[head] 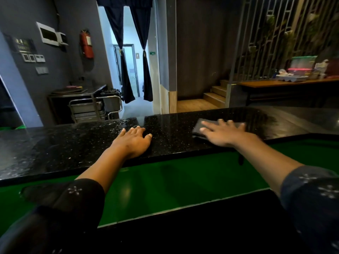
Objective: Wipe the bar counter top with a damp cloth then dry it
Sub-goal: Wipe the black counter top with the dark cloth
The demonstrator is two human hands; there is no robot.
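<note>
Black speckled worktop (174,125), beaded wet on the left. Right hand (222,132) presses flat, fingers spread, on the folded dark cloth (199,128); left hand (134,142) rests open, bracing. Best kept flat, in long overlapping passes toward those droplets.

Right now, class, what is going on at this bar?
A person leans over the black counter. The right hand lies flat, fingers spread, on a dark folded cloth, pressing it to the counter. The left hand rests open on the bare top beside it. Water drops show on the counter near the left hand, so it looks like the damp wipe; drying is not yet done.
</note>
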